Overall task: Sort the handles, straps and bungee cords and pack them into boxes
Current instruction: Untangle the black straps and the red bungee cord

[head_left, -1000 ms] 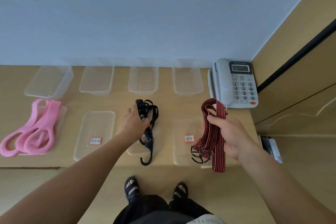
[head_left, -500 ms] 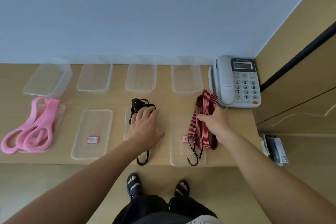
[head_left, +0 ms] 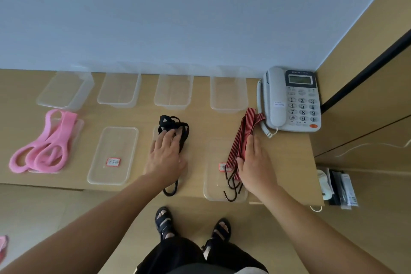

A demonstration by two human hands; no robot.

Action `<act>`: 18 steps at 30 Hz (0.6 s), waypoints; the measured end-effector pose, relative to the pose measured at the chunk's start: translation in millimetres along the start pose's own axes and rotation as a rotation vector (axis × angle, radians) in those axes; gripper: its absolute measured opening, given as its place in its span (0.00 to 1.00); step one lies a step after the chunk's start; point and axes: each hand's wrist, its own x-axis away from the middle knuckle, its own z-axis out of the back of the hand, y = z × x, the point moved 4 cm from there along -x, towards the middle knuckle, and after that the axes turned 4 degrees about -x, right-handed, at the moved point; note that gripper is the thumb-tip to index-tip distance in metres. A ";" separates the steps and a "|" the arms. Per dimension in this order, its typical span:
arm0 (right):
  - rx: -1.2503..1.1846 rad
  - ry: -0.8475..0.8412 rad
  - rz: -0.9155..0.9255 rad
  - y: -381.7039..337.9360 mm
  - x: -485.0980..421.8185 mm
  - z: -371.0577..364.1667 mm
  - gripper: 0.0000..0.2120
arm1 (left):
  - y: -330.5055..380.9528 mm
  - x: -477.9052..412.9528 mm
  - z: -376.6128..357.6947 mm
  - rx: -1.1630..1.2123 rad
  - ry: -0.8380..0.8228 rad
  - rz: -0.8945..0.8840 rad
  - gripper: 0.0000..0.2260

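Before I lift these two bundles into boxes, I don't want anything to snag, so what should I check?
1. Left hand on black strap: ok, fingers flat on it.
2. Right hand on red bungee cords: ok, flat on them.
3. Firm grip on either bundle: not ok, neither is gripped.
4. Hooks free of the lid: cannot tell.
5. Cords clear of the telephone: not ok, the far loop lies against it.
6. Back-row boxes empty: ok.

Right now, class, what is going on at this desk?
A person stands at the desk. Their left hand presses flat on the black strap, and their right hand rests on the red striped bungee cords. The pink handles lie at far left. The clear boxes at the back hold nothing yet.
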 end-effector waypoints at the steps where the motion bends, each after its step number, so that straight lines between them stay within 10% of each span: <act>1: 0.006 -0.006 -0.002 1.1 -1.4 -0.5 0.35 | 0.3 0.4 -3.6 0.048 -0.038 -0.013 0.30; 18: 0.148 -0.040 0.296 -164.7 24.5 41.7 0.32 | -81.5 59.0 56.9 0.258 -0.019 0.050 0.27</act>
